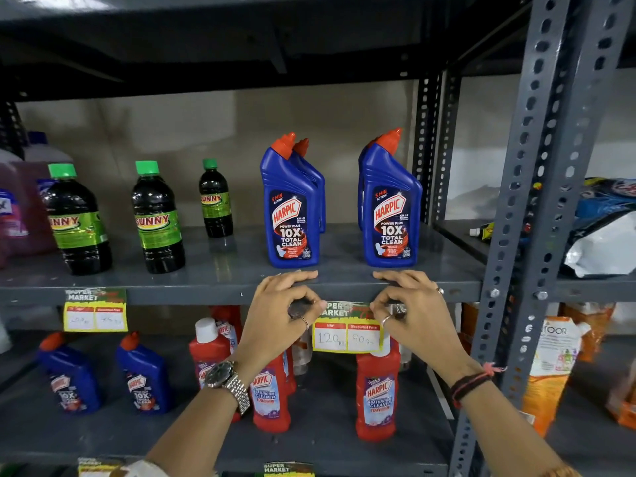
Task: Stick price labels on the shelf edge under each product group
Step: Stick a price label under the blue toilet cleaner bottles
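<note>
A yellow price label (347,333) marked 120 and 90 hangs on the grey shelf edge (192,293), below two groups of blue Harpic bottles (292,208). My left hand (285,308) pinches the label's top left corner. My right hand (409,304) pinches its top right corner. The fingers of both hands rest over the shelf lip. Another label (95,310) is stuck on the same edge further left, under the green-capped Sunny bottles (156,218).
Red Harpic bottles (377,394) and blue ones (142,376) stand on the lower shelf behind my wrists. A perforated grey upright (537,201) rises to the right, with bags (550,366) beyond it. More labels (287,469) show on the bottom edge.
</note>
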`<action>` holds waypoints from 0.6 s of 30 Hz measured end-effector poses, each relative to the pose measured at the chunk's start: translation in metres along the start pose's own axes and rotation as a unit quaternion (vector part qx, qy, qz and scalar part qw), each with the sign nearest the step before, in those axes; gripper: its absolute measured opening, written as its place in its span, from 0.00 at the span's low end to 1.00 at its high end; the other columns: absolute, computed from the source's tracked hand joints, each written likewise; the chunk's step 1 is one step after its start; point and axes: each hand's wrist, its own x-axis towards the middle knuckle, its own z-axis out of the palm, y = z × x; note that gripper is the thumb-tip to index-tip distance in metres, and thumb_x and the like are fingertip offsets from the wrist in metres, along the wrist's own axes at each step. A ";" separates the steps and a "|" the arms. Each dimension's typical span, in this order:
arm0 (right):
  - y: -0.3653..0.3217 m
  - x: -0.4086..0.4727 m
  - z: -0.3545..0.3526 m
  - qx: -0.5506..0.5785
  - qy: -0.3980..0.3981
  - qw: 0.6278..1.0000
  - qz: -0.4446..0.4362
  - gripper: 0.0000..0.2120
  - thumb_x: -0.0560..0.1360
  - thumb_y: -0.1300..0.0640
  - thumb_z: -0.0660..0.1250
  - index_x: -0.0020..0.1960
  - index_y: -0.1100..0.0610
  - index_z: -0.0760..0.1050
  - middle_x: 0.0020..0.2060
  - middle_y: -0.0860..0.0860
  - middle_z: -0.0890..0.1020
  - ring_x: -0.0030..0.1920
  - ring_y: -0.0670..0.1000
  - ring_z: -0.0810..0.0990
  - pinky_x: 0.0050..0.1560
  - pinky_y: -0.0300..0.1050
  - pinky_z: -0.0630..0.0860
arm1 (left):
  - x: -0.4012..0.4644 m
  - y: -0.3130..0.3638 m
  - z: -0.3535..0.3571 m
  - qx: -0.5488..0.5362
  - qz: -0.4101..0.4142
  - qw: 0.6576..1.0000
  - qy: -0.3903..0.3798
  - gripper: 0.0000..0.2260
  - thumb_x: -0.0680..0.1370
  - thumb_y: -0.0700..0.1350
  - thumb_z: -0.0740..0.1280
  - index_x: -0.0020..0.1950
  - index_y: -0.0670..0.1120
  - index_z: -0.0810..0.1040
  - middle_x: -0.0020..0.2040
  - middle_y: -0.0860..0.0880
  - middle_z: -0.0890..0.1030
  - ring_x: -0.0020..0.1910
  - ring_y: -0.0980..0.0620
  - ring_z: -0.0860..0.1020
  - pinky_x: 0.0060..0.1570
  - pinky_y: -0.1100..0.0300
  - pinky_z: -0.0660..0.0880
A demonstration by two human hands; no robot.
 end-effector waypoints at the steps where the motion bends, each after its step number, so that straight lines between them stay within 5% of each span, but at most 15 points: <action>1: -0.001 0.001 0.000 0.001 0.006 1.000 0.002 0.02 0.69 0.55 0.72 0.41 0.52 0.80 0.57 0.45 0.80 0.59 0.42 0.67 0.56 0.43 0.62 | 0.001 0.001 0.000 -0.005 -0.005 1.000 0.007 0.05 0.73 0.60 0.66 0.41 0.61 0.77 0.62 0.64 0.76 0.63 0.63 0.71 0.66 0.59 0.56; 13: -0.009 0.006 0.011 0.014 0.098 0.993 0.058 0.05 0.70 0.55 0.71 0.43 0.56 0.78 0.46 0.49 0.84 0.50 0.44 0.71 0.50 0.44 0.69 | 0.010 0.012 0.004 0.006 -0.034 0.996 0.086 0.07 0.73 0.55 0.70 0.39 0.54 0.78 0.48 0.60 0.83 0.48 0.62 0.78 0.57 0.47 0.72; 18: -0.017 0.008 0.017 0.001 0.108 0.988 0.111 0.18 0.66 0.48 0.75 0.49 0.54 0.71 0.46 0.52 0.79 0.51 0.51 0.74 0.46 0.43 0.68 | 0.012 0.017 0.009 0.015 -0.060 0.991 0.116 0.11 0.70 0.54 0.73 0.41 0.50 0.75 0.47 0.57 0.84 0.47 0.59 0.80 0.56 0.49 0.73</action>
